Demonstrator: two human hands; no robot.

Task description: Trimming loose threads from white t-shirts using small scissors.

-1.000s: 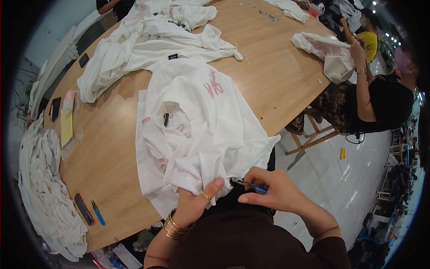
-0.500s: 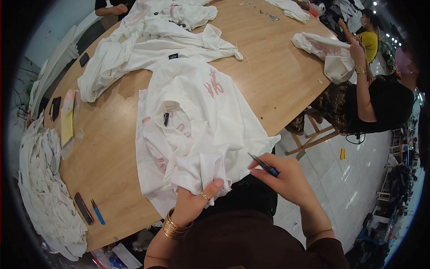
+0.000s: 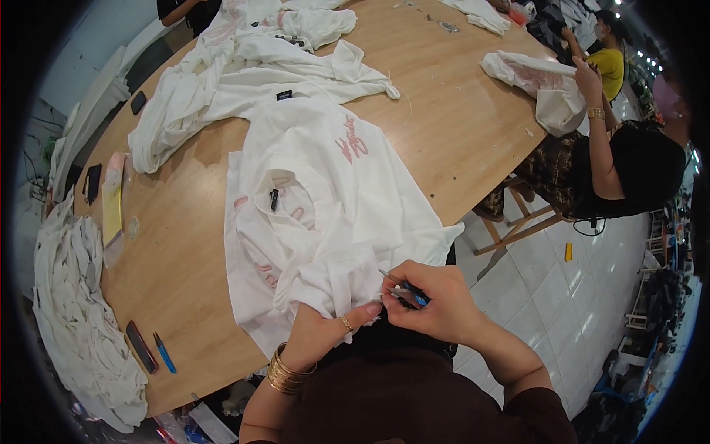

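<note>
A white shirt with red lettering on it and a black neck label lies spread over the table edge nearest me. My left hand, with a ring and gold bangles, is closed on a bunched edge of it. Close beside those fingers, my right hand grips blue-handled thread snips. The blades are parted and point left, right at the bunched cloth. Whether they touch a thread there is too small to tell. The fingers under the cloth are hidden.
More white garments lie beyond the shirt, and a pile hangs at the left edge. A second pair of blue snips rests by a dark phone. At right, a seated person handles white cloth.
My right hand has moved left with the snips, from beyond the shirt's hem to right beside my left fingers. The blades now show apart. My left hand has hardly moved.
</note>
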